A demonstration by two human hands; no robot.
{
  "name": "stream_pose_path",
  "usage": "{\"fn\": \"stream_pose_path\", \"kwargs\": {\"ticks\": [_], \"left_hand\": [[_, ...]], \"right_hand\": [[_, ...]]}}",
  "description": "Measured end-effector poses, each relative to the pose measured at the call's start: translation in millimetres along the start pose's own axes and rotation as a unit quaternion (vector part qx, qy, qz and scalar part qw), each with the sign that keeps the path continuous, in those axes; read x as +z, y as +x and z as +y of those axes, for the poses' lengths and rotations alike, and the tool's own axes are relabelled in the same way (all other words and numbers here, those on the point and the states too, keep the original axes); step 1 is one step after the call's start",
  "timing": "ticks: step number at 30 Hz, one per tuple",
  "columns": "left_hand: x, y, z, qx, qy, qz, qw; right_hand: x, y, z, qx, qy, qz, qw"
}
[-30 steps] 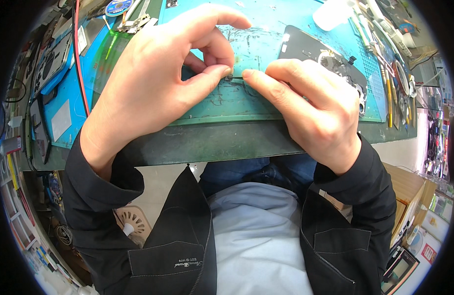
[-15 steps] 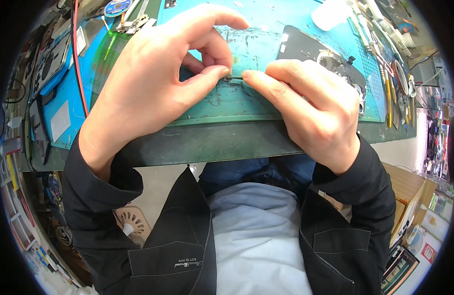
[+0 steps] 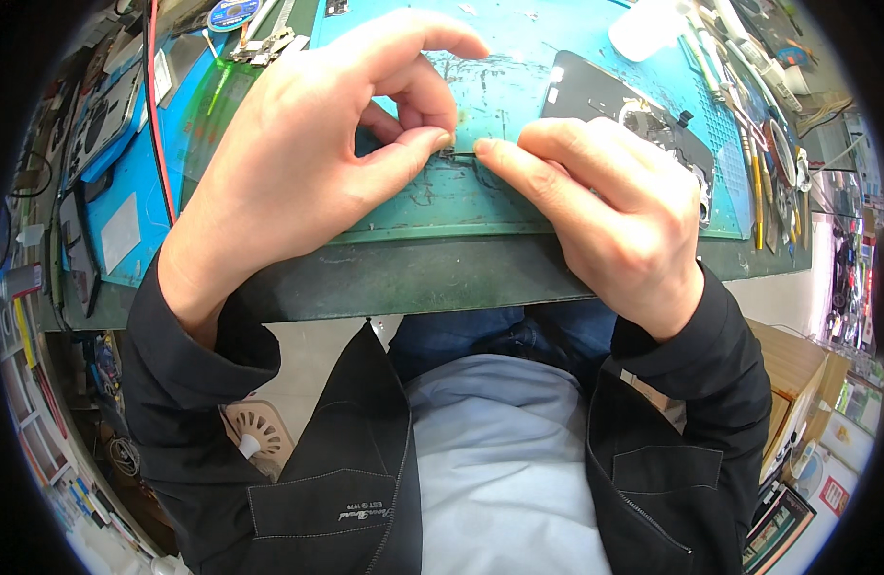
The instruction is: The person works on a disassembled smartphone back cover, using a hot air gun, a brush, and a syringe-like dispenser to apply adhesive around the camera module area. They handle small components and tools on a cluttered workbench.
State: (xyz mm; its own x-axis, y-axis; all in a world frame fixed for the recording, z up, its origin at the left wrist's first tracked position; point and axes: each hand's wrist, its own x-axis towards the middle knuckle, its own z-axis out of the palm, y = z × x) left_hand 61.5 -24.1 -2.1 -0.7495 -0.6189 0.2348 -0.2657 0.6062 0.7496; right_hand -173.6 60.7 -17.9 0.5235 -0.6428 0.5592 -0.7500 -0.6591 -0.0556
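Over a blue work mat (image 3: 504, 213), my left hand (image 3: 279, 158) pinches a tiny dark part (image 3: 447, 151) between thumb and a fingertip, while its index finger curves above, free of it. Facing it, my right hand (image 3: 619, 206) is closed around a thin dark pointed tool (image 3: 465, 154). Only the tool's short tip shows, and it reaches to the small part; whether the two touch I cannot tell. What kind of part it is, and the rest of the tool, are hidden by my fingers. An opened black phone (image 3: 605, 94) lies just beyond my right hand.
A white container (image 3: 645, 31) stands at the back right, by a row of pens and hand tools (image 3: 756, 172). At left lie a red cable (image 3: 156, 115), another phone (image 3: 106, 120) and a white card (image 3: 121, 235). A solder spool (image 3: 233, 13) sits at the back.
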Motion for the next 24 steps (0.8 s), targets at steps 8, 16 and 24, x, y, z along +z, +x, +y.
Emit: {"fn": "stream_pose_path", "kwargs": {"ticks": [8, 16, 24], "left_hand": [[0.8, 0.1, 0.8, 0.0, 0.005, 0.005, 1.0], [1.7, -0.1, 0.9, 0.005, 0.008, 0.007, 1.0], [2.0, 0.0, -2.8, -0.001, -0.012, -0.002, 1.0]], "right_hand": [[0.5, -1.1, 1.4, -0.008, -0.01, -0.005, 1.0], [0.9, -0.6, 1.2, -0.013, -0.019, -0.003, 1.0], [-0.4, 0.7, 1.9, -0.013, -0.015, -0.011, 1.0]]}}
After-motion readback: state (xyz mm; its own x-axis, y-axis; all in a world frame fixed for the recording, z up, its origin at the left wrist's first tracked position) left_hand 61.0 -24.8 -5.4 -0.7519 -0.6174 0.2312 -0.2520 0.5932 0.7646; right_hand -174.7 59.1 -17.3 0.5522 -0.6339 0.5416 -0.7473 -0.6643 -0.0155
